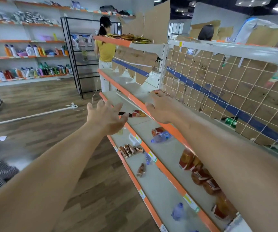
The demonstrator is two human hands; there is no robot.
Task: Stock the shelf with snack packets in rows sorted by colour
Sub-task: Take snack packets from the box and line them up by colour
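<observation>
- Hands: my left hand (107,117) and right hand (161,108) are both spread, holding nothing, centre frame.
- Snack packets (129,37) lie heaped on the top shelf (111,40), upper centre; red packets (200,171) loose lower right.
- No colour rows yet; I judge nearly all sorting remains.

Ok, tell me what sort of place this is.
Probably a small shop or mock supermarket: orange-edged shelving, snack packets piled on its top tier, and cleaning bottles lined along the wall shelves.

Your yellow and red snack packets (131,38) lie in a loose heap on the orange-edged shelf (113,41), top tier.
</observation>
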